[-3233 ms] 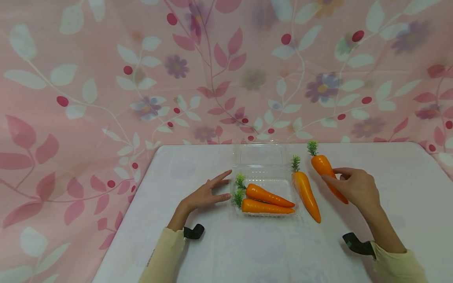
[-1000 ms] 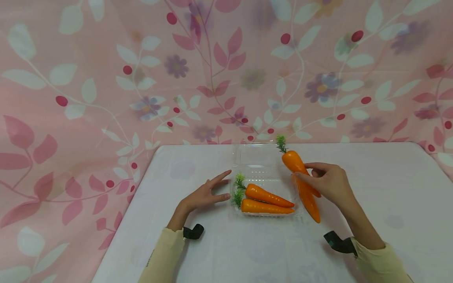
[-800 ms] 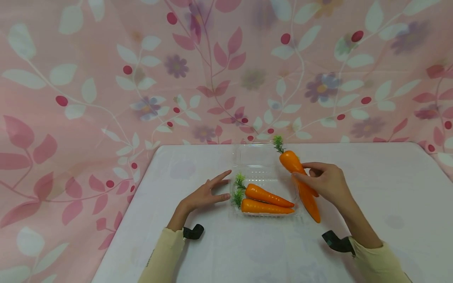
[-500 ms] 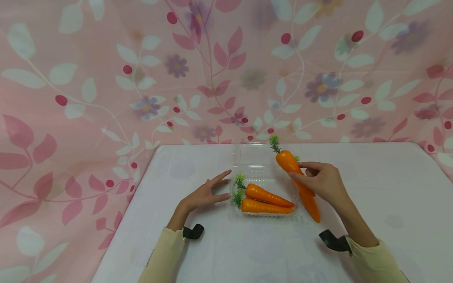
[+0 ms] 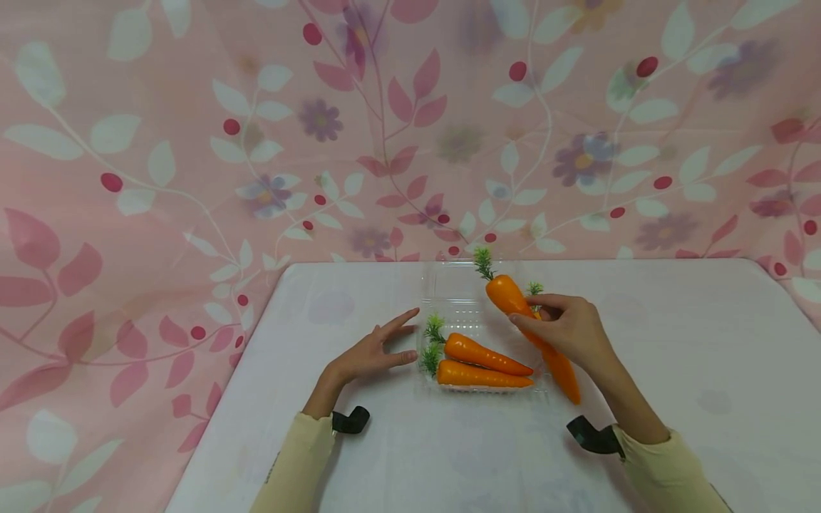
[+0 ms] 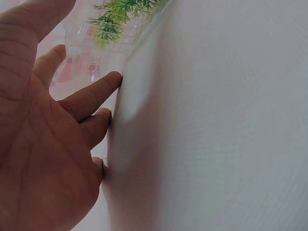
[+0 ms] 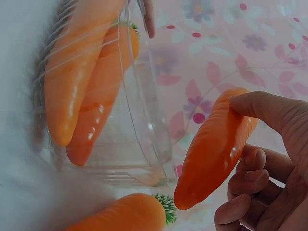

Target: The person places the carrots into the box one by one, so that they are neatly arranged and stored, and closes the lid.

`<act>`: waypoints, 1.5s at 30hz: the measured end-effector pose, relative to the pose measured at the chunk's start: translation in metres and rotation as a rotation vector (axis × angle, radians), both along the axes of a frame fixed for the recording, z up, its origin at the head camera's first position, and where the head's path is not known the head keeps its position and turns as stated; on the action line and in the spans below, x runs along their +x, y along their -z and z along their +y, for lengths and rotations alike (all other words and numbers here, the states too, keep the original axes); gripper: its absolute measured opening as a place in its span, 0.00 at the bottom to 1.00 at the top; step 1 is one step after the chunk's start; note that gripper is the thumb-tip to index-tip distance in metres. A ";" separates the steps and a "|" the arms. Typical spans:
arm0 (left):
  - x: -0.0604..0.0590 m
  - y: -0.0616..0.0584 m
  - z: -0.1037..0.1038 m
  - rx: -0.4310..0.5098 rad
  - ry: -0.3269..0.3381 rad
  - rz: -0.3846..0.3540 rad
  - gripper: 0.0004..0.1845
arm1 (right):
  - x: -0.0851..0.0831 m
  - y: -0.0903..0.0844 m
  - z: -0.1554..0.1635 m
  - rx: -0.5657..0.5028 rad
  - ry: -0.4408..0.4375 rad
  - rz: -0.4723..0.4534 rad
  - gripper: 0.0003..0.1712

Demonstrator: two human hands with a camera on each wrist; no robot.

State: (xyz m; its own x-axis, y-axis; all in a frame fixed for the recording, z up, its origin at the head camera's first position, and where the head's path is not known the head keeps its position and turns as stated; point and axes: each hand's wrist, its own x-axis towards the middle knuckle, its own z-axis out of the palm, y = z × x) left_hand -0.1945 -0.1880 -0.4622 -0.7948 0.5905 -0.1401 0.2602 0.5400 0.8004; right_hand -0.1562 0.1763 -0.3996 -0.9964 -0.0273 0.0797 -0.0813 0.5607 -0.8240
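Observation:
My right hand [image 5: 571,331] pinches a carrot [image 5: 507,293] with a green tuft between thumb and fingers, over the right side of a clear plastic clamshell box [image 5: 468,319]. In the right wrist view this carrot [image 7: 214,149] hangs in the air, tip down, beside the box wall. Two carrots lie inside the box, an upper carrot [image 5: 484,354] and a lower carrot [image 5: 484,373], tufts to the left. Another carrot [image 5: 564,376] lies on the table right of the box, partly covered by the held one. My left hand [image 5: 372,353] rests at the box's left side, fingers spread.
The box's lid [image 5: 458,278] is folded back toward the rear of the white table [image 5: 359,470]. Behind the table hangs a pink floral cloth [image 5: 410,128]. Black wrist mounts, a left mount [image 5: 351,420] and a right mount [image 5: 595,436], stick out near the sleeves.
My right hand has carried its carrot leftward, from the table right of the loose carrot to above the box. The left hand and the boxed carrots have stayed put.

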 end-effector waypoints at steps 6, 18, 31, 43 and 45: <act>0.000 0.000 -0.001 0.000 0.002 0.006 0.45 | -0.002 0.003 -0.006 -0.009 -0.024 0.014 0.29; -0.003 0.001 -0.001 0.010 0.013 0.007 0.45 | -0.002 0.007 -0.016 -0.003 -0.037 -0.015 0.28; -0.002 0.001 -0.001 0.010 0.001 -0.002 0.45 | -0.002 0.010 -0.026 -0.005 -0.078 0.000 0.26; -0.003 0.002 -0.002 0.020 0.014 0.007 0.45 | -0.004 0.014 -0.033 0.033 -0.089 -0.023 0.25; -0.002 0.002 -0.002 0.019 0.013 0.008 0.45 | -0.004 0.014 -0.034 0.040 -0.093 -0.018 0.25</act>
